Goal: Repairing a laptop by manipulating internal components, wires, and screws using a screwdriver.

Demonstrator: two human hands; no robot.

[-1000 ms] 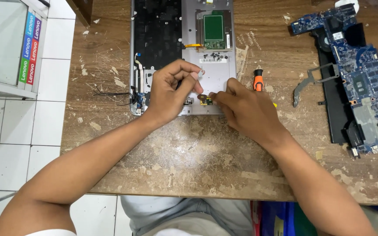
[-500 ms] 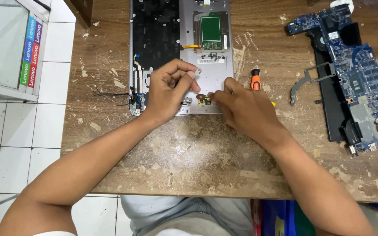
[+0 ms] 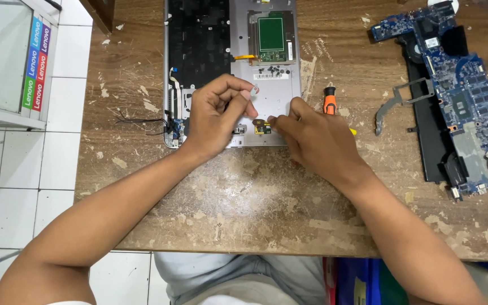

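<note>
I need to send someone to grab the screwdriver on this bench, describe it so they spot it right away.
Start at the opened silver laptop case on the wooden table. Just off its right edge, behind the right hand, lies the screwdriver. Its orange-and-black handle is the only bright orange thing there, unlike the blue circuit board further right.

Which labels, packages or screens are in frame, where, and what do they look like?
Colour stickers: far left, on a grey-framed panel; blue, red and green strips stacked upright.
Barcode label: on the silver laptop case, below the green touchpad board; small white rectangle.
No packages or lit screens.
</note>
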